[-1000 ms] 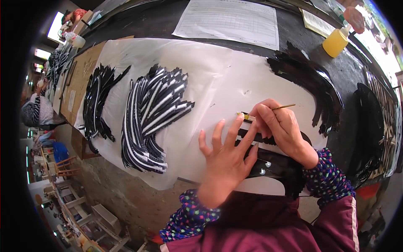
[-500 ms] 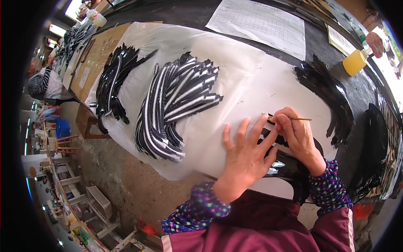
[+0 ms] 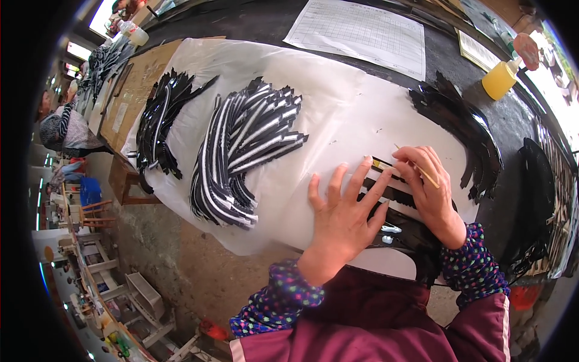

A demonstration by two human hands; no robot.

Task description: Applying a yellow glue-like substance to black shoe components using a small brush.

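From where I stand, main risk is the narrow black strip [image 3: 397,175] skidding on the smooth white sheet [image 3: 356,136]; cause would be the left hand [image 3: 347,223] steadying it with only a couple of fingertips near its left end, so a sideways push could swing the rest; second risk, the thin stick [image 3: 429,177] lies slantwise through the right hand [image 3: 428,187], upper end poking out past the fingers, and could scrape the strip if that hand dips or turns; the yellowish patch [image 3: 377,163] at the strip's left end might smudge, left fingertips being right beside it; the wider black strip [image 3: 401,196] lies just nearer the body, so a thumb slip could shove it askew.

Grip states: left is wide, fingers fanned, palm down, nothing clasped; right is narrow, thumb and fingers bunched with the stick among them, though whether the tips also pinch the strip I cannot tell; the strip lies flat on the sheet, under or just beside the left middle and index fingertips, its right part running toward the right fingertips, partly hidden; the pile of black-and-white strips [image 3: 232,151] sits well apart to the left; the glossy dark strips [image 3: 467,133] lie beyond the right grip, not touching it.
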